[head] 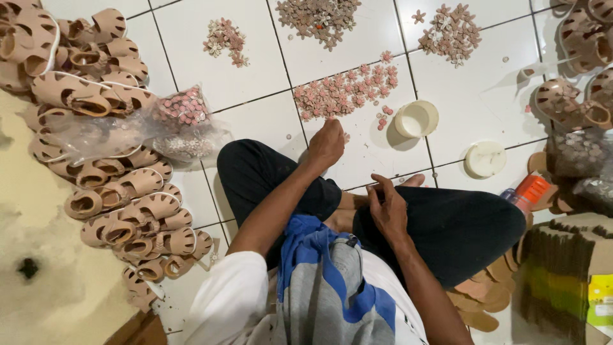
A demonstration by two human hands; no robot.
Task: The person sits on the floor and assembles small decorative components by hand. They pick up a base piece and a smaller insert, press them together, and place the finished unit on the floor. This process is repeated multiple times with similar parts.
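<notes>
The white tiled floor carried a heap of tan sandals at left. The left hand reached the pink flower ornaments, fingertips pinched; contents could not be told. The right hand rested half-open, empty. Picking a single ornament at the pile's near edge seemed best.

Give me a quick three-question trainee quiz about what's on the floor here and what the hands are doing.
1. True or false: the left hand reaches to the pink flower pieces on the tiled floor.
2. Which side of the picture holds the tan sandal pile?
A. left
B. centre
3. The right hand rests over the person's ____.

Key: 1 true. 2 A. 3 leg.
</notes>
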